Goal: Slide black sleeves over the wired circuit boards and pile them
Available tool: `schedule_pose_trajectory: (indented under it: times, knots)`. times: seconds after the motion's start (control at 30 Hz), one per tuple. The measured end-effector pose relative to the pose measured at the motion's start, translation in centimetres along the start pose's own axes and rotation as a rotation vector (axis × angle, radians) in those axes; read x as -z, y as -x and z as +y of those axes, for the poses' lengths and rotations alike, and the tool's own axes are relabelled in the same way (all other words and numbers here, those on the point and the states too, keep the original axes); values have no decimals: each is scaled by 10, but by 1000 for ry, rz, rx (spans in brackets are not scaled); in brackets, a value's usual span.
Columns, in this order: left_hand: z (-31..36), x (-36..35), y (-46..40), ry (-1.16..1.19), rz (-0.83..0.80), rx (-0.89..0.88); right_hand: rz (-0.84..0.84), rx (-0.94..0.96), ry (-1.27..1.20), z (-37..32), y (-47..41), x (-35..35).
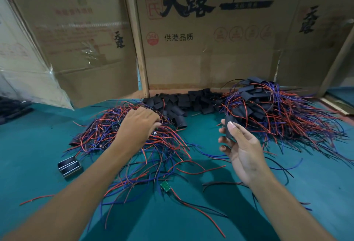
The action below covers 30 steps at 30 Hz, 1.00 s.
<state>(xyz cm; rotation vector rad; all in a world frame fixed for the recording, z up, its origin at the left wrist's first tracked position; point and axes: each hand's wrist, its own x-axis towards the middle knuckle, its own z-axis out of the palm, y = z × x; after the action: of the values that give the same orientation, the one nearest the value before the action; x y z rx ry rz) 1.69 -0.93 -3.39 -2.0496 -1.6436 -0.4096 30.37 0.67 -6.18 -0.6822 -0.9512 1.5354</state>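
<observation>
Two hands work over our teal table (191,221); our left hand (138,124) reaches, palm down, into the heap of unsleeved boards (122,141) with their red and blue wires, its fingers curled down among the strands, though we cannot tell whether they have closed on any one board; our right hand (241,148) is raised, palm towards us, above the table between the heaps, and pinches one black sleeve (229,127) between thumb and fingers, the sleeve standing roughly upright at the fingertips. Behind the left hand a row of loose black sleeves (183,103) lies along the foot of the cardboard boxes (210,39); to the right of that row, just beyond our right hand, rises the pile of sleeved boards (268,106), black tubes with red and blue wires fanning outwards over the table. Near us, between our forearms, a single green circuit board (165,185) lies bare on the table at the near edge of the tangle, a red and a dark wire trailing from it towards the lower right; a small dark rectangular part (70,166) sits on the table to the left of our left forearm; a stray red wire (36,199) lies further left and nearer to us, apart from the heap.
</observation>
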Motion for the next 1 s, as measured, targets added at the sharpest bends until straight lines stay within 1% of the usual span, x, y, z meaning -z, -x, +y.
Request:
schedule_pose_trajectory:
  times: [0.07,0.13,0.23,0.33,0.4,0.47,0.53,0.6,0.7,0.8,0.9,1.0]
  knots:
    - [4,17,5,193,151,85,-2,3,11,-1,-1,1]
    - [16,31,10,362,269,174,1,1,27,0,0,0]
    - [38,47,17,741,379,337,15,4,45,0,0,-1]
    - [55,48,21,1058,423,481,33,-2,79,0,-1,0]
    - [63,42,21,1308,442,636,42,-20,100,1,-2,2]
    - [69,35,22,1571,393,829,52,-46,132,4,-4,3]
    - [74,29,26,1743,284,997,45,-59,185,7,-5,5]
    - [76,27,28,1837,185,1085,27,-66,255,9,-5,6]
    - [77,29,29,1887,134,1080,-20,-68,326,10,-4,4]
    - [78,33,30,1833,146,1027,-93,-72,363,11,-2,3]
    - [78,39,31,1854,140,996,-177,-65,343,9,0,3]
    - [75,43,30,1825,220,970,-197,-28,275,5,0,2]
